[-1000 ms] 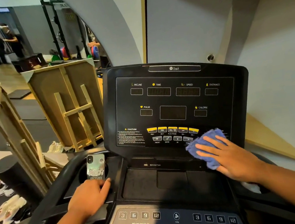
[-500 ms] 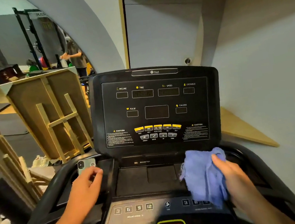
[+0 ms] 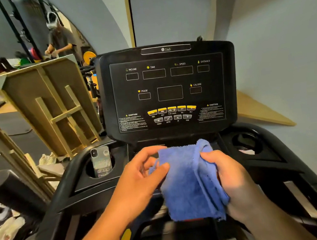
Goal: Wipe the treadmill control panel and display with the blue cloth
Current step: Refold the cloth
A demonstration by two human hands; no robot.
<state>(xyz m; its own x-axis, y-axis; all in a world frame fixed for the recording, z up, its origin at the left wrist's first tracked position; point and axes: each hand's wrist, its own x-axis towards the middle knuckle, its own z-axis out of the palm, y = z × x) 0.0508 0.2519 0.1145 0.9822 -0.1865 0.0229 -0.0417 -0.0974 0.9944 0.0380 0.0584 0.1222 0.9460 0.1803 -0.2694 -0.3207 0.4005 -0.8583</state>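
We hold the blue cloth off the display: left hand pinching its left edge, right hand fingers closed on its right fold. Beyond our fingertips: INCLINE, TIME, SPEED, DISTANCE, PULSE, CALORIE, CAUTION.

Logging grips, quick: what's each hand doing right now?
Left hand: pinching the cloth by its left edge.
Right hand: closed on the cloth's right side.

The setting was a gym: a treadmill console filled the foreground, while a squat rack, a yellow weight plate and dark floor mats stood in the room behind it.
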